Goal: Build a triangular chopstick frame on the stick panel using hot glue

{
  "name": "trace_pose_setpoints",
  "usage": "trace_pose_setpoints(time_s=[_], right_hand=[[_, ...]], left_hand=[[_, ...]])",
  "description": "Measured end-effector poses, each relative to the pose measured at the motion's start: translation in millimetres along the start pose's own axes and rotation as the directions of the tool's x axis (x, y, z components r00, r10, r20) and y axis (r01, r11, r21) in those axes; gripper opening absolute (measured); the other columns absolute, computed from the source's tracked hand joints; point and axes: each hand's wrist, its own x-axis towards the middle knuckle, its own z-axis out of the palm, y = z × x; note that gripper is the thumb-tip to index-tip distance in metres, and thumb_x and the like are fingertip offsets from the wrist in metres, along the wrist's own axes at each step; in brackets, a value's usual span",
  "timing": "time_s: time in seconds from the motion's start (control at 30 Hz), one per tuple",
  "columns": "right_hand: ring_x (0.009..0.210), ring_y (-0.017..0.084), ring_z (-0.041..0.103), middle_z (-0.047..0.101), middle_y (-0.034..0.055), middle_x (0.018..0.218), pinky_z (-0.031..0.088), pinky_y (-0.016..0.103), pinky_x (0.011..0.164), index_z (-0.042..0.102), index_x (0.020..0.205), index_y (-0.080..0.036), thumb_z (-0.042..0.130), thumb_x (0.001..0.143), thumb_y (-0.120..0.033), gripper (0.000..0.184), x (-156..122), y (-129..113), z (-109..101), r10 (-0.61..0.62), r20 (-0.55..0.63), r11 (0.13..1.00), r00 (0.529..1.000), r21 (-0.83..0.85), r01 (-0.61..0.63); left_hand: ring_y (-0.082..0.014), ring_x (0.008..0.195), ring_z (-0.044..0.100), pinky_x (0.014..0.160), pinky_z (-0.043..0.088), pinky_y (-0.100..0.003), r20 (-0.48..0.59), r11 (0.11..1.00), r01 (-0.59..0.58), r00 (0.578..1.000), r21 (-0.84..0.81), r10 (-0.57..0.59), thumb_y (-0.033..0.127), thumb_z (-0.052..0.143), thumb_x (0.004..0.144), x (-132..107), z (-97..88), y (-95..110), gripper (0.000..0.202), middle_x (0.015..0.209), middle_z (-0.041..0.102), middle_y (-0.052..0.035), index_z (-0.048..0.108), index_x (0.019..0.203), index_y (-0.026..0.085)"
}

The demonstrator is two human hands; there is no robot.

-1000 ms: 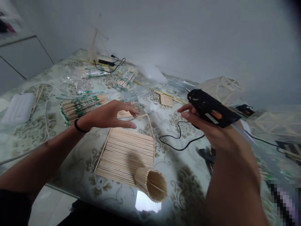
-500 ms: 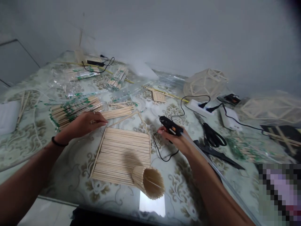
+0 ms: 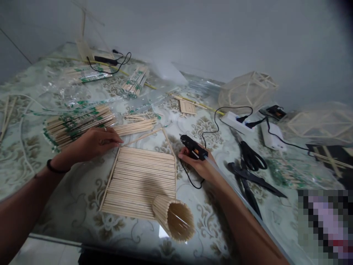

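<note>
Glue gun (image 3: pixel 194 148) wrapped in my right hand (image 3: pixel 200 163), stick panel (image 3: pixel 138 184) flat at lower centre.
Its nozzle (image 3: pixel 181 136) points up-frame, probably keeping heat off skin; my left hand (image 3: pixel 100 141) bends its fingers nearly together at the panel's upper-left corner, pinching what I can't tell. Ribbed pale wood; the round stick cup's (image 3: pixel 161 209) mouth faces lower right.
</note>
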Motion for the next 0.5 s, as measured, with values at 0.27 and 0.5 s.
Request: trace_pose_setpoints(time_s=[0.27, 0.5], right_hand=[[0.076, 0.020, 0.062, 0.071, 0.0033, 0.084, 0.052, 0.034, 0.074, 0.066, 0.083, -0.021, 0.080, 0.081, -0.050, 0.032, 1, 8, 2, 0.016, -0.017, 0.999, 1.000, -0.038, -0.017], [0.073, 0.020, 0.063, 0.071, 0.0034, 0.082, 0.053, 0.034, 0.072, 0.065, 0.081, -0.023, 0.081, 0.077, -0.059, 0.040, 3, 16, 5, 0.013, -0.046, 0.999, 0.999, -0.040, -0.015]], left_hand=[[-0.0156, 0.090, 0.074, 0.086, 0.055, -0.026, -0.004, 0.998, -0.048, 0.999, 0.034, 0.048, 0.039, 0.063, 0.100, -2, 4.4, -7, 0.023, 0.101, 0.080, -0.0024, 0.079, 0.102, 0.023], [-0.0140, 0.087, 0.075, 0.084, 0.053, -0.021, -0.004, 0.998, -0.055, 0.998, 0.024, 0.055, 0.036, 0.063, 0.100, -2, 6.7, -9, 0.026, 0.097, 0.080, -0.0044, 0.082, 0.098, 0.018]])
